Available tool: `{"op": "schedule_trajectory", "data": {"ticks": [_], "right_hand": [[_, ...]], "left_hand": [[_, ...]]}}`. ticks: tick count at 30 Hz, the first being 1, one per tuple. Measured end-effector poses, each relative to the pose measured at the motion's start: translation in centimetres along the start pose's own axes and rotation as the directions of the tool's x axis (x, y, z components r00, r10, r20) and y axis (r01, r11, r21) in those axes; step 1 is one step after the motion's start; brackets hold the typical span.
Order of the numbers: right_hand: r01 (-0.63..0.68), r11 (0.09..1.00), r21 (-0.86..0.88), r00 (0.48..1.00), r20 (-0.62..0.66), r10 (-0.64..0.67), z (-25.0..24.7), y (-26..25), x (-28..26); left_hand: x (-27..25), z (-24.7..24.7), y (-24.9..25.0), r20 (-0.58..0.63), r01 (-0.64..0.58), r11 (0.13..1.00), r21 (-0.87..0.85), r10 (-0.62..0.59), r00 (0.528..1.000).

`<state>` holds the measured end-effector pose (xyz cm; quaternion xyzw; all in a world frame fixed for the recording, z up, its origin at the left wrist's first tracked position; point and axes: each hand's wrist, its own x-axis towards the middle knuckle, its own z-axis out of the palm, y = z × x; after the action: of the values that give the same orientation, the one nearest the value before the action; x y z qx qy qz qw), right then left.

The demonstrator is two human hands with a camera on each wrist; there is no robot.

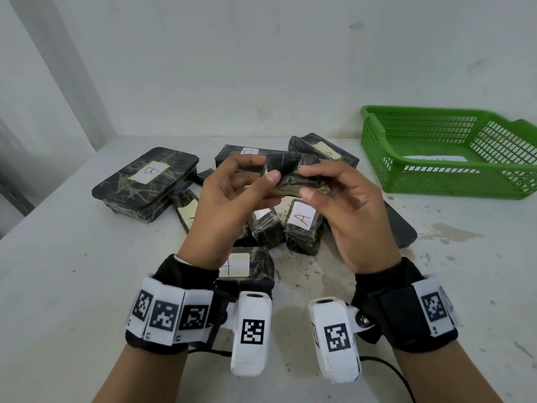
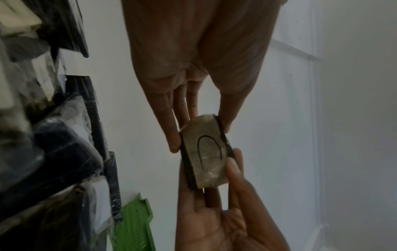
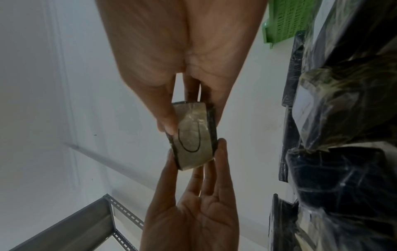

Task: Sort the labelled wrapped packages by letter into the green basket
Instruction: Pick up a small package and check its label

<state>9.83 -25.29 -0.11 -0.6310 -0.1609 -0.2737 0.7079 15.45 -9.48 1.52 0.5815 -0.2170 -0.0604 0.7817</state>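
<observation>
Both hands hold one small black wrapped package (image 1: 290, 177) in the air above the pile. My left hand (image 1: 266, 170) pinches its left end and my right hand (image 1: 306, 182) pinches its right end. Its pale label (image 2: 207, 152) bears a single curved stroke, like a C, also seen in the right wrist view as the label (image 3: 191, 139). The green basket (image 1: 450, 181) stands at the back right, holding a white sheet (image 1: 433, 159). On the table lie a large package marked B (image 1: 145, 181) and a small one marked A (image 1: 303, 225).
Several more black wrapped packages crowd the table under and behind my hands, one by my left wrist (image 1: 247, 269) and a flat one at the right (image 1: 399, 225). A white wall closes the back. A grey metal shelf post (image 3: 86, 220) stands off to the left.
</observation>
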Motion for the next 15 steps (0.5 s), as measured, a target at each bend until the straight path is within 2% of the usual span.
{"op": "schedule_trajectory", "data": {"ticks": [4, 6, 9, 15], "right_hand": [[-0.162, 0.974, 0.158, 0.984, -0.047, 0.172, -0.01, -0.59, 0.03], [-0.227, 0.964, 0.139, 0.971, -0.046, 0.235, -0.1, -0.69, 0.11], [-0.242, 0.968, 0.06, 0.965, -0.086, 0.246, 0.19, -0.23, 0.0], [-0.209, 0.977, 0.047, 0.968, -0.131, 0.214, 0.21, 0.06, -0.18]], "left_hand": [[0.08, -0.29, -0.1, -0.018, -0.035, 0.999, -0.001, 0.035, 0.999], [0.1, -0.34, -0.11, -0.035, -0.045, 0.999, 0.008, 0.046, 0.998], [0.09, -0.4, -0.18, -0.033, -0.056, 0.998, 0.035, 0.057, 0.998], [-0.06, -0.28, 0.0, -0.037, -0.071, 0.995, 0.074, 0.073, 0.997]]}}
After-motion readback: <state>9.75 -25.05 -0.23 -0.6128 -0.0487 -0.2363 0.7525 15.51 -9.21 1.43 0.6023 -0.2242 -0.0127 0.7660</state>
